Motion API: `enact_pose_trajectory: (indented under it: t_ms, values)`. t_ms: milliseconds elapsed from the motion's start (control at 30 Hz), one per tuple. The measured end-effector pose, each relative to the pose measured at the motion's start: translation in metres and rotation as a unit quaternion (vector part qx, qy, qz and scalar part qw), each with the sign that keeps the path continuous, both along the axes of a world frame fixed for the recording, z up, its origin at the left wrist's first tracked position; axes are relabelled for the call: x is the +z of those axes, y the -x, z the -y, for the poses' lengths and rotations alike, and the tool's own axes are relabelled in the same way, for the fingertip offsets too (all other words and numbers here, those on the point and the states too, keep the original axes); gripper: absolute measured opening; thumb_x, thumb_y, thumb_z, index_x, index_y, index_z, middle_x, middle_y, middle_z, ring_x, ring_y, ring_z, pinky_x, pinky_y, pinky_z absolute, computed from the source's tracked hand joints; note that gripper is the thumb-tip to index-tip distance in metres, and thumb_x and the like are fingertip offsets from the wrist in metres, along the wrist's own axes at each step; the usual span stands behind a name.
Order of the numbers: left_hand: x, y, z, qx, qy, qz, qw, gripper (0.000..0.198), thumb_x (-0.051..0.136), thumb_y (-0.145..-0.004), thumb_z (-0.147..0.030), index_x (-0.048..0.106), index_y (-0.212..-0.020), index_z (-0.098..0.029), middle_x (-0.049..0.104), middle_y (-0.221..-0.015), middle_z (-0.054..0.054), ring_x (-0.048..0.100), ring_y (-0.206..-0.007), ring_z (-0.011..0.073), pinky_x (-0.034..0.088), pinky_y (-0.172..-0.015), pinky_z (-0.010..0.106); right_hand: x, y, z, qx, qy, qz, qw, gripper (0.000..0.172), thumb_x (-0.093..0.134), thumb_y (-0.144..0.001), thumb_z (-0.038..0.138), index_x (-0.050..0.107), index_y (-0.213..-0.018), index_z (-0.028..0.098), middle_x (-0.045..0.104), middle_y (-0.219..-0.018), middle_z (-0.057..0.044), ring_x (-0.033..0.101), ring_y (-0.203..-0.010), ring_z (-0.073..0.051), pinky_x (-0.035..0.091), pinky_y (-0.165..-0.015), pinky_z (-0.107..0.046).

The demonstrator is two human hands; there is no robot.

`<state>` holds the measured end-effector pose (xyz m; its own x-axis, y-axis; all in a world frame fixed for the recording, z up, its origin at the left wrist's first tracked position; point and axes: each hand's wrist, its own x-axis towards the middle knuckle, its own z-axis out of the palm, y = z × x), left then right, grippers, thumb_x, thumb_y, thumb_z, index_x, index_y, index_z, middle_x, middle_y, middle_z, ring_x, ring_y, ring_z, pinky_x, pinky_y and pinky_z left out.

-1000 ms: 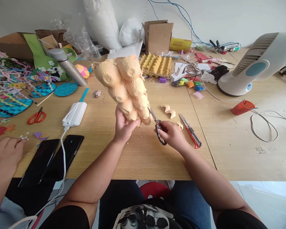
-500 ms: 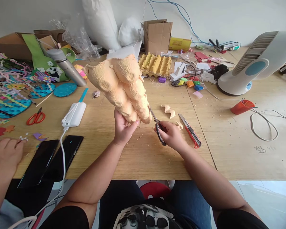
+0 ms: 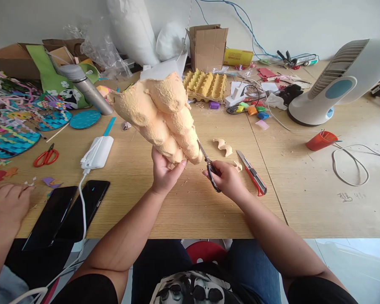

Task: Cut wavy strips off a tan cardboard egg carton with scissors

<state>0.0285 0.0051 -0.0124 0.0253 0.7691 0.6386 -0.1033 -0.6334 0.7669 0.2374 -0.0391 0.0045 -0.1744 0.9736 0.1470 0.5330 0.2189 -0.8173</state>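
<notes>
My left hand (image 3: 167,173) grips the near end of a pale orange, bumpy egg carton (image 3: 164,116), held tilted up above the table with its rounded cups facing me. Black-handled scissors (image 3: 213,171) are in my right hand (image 3: 226,179), fingers in the loops. Their blades meet the carton's right edge near its lower end; how far they are parted is hard to see. Right of the scissors lie a curved cut-off strip (image 3: 222,147) and a smaller scrap (image 3: 237,166) of the same orange material. A red utility knife (image 3: 253,175) rests beside them.
Another person's hand (image 3: 8,207) rests at the left, near two black phones (image 3: 80,211) and a white power bank (image 3: 97,153). Red-handled scissors (image 3: 46,156) lie behind. A yellow egg tray (image 3: 205,85), a cardboard box (image 3: 208,47), a white fan (image 3: 332,84) and a red cup (image 3: 321,141) stand farther off.
The carton has tipped slightly to the left and toward me at its upper end. Both hands keep nearly the same places, the scissors still at the carton's right edge.
</notes>
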Motion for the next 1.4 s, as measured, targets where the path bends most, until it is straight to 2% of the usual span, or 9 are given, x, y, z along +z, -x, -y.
enact_pose_trajectory:
  t_ms: [267, 500, 767, 933, 1000, 1100, 1167, 1300, 1400]
  values:
    - [0.002, 0.0, 0.002, -0.018, 0.02, 0.019, 0.999, 0.083, 0.08, -0.083, -0.034, 0.033, -0.15, -0.044, 0.038, -0.159, 0.004, 0.038, -0.149, 0.0283, 0.035, -0.123, 0.049, 0.002, -0.004, -0.001, -0.009, -0.001, 0.025, 1.0, 0.042, 0.065, -0.087, 0.049, 0.041, -0.066, 0.022, 0.04, -0.058, 0.006, 0.034, -0.055, -0.01, 0.023, -0.053, -0.025]
    - [0.003, 0.0, 0.0, -0.015, 0.036, 0.023, 0.999, 0.088, 0.081, -0.08, -0.036, 0.031, -0.153, -0.04, 0.042, -0.157, 0.006, 0.04, -0.148, 0.0291, 0.036, -0.122, 0.047, 0.006, -0.005, 0.0, -0.014, 0.016, 0.051, 0.998, 0.045, 0.065, -0.087, 0.052, 0.039, -0.065, 0.023, 0.041, -0.056, 0.006, 0.032, -0.054, -0.011, 0.021, -0.052, -0.027]
    - [0.004, 0.002, -0.003, -0.008, 0.035, 0.008, 0.999, 0.084, 0.079, -0.08, -0.036, 0.033, -0.151, -0.037, 0.05, -0.151, 0.007, 0.05, -0.14, 0.0271, 0.04, -0.12, 0.047, 0.002, -0.005, -0.005, -0.012, 0.009, 0.051, 0.999, 0.048, 0.065, -0.085, 0.057, 0.039, -0.063, 0.023, 0.043, -0.057, 0.005, 0.034, -0.054, -0.011, 0.023, -0.052, -0.027]
    - [0.003, 0.001, -0.001, -0.021, 0.043, 0.0, 0.999, 0.085, 0.078, -0.081, -0.036, 0.031, -0.152, -0.037, 0.051, -0.15, 0.008, 0.053, -0.136, 0.0265, 0.044, -0.116, 0.046, -0.003, -0.009, -0.009, -0.084, 0.028, 0.025, 0.996, 0.05, 0.075, -0.075, 0.058, 0.041, -0.062, 0.023, 0.044, -0.056, 0.005, 0.036, -0.054, -0.011, 0.024, -0.051, -0.026]
    - [0.004, 0.001, 0.0, -0.027, 0.045, 0.006, 0.999, 0.084, 0.077, -0.081, -0.035, 0.031, -0.152, -0.038, 0.05, -0.15, 0.007, 0.053, -0.136, 0.026, 0.045, -0.116, 0.046, -0.003, -0.01, -0.009, -0.098, 0.049, -0.022, 0.994, 0.046, 0.078, -0.071, 0.056, 0.047, -0.071, 0.024, 0.048, -0.058, 0.006, 0.04, -0.054, -0.012, 0.026, -0.05, -0.026]
    - [0.005, 0.0, 0.0, -0.038, 0.05, 0.011, 0.998, 0.083, 0.077, -0.081, -0.034, 0.033, -0.152, -0.038, 0.047, -0.153, 0.007, 0.049, -0.14, 0.0264, 0.043, -0.117, 0.046, -0.002, -0.011, -0.008, -0.054, 0.085, -0.104, 0.989, 0.048, 0.079, -0.073, 0.052, 0.052, -0.103, 0.025, 0.049, -0.059, 0.01, 0.041, -0.052, -0.012, 0.028, -0.05, -0.024]
    - [0.006, 0.0, 0.0, -0.042, 0.054, 0.008, 0.998, 0.083, 0.077, -0.082, -0.035, 0.033, -0.152, -0.037, 0.045, -0.156, 0.008, 0.046, -0.143, 0.0273, 0.042, -0.118, 0.047, -0.002, -0.01, -0.008, -0.003, 0.106, -0.145, 0.984, 0.052, 0.076, -0.077, 0.051, 0.05, -0.115, 0.026, 0.045, -0.058, 0.012, 0.038, -0.051, -0.011, 0.027, -0.05, -0.024]
    - [0.005, 0.0, -0.003, -0.046, 0.066, 0.002, 0.997, 0.083, 0.077, -0.082, -0.036, 0.032, -0.153, -0.035, 0.045, -0.156, 0.008, 0.043, -0.145, 0.0284, 0.041, -0.118, 0.045, 0.0, -0.007, -0.006, 0.048, 0.139, -0.161, 0.976, 0.048, 0.07, -0.083, 0.057, 0.054, -0.113, 0.023, 0.038, -0.057, 0.011, 0.035, -0.051, -0.01, 0.025, -0.049, -0.024]
    - [0.004, 0.0, -0.004, -0.046, 0.08, 0.004, 0.996, 0.082, 0.077, -0.082, -0.035, 0.034, -0.152, -0.035, 0.046, -0.156, 0.009, 0.046, -0.143, 0.0277, 0.043, -0.116, 0.043, 0.006, -0.007, -0.004, 0.056, 0.157, -0.15, 0.975, 0.05, 0.063, -0.087, 0.062, 0.056, -0.116, 0.022, 0.042, -0.062, 0.009, 0.041, -0.055, -0.011, 0.032, -0.052, -0.025]
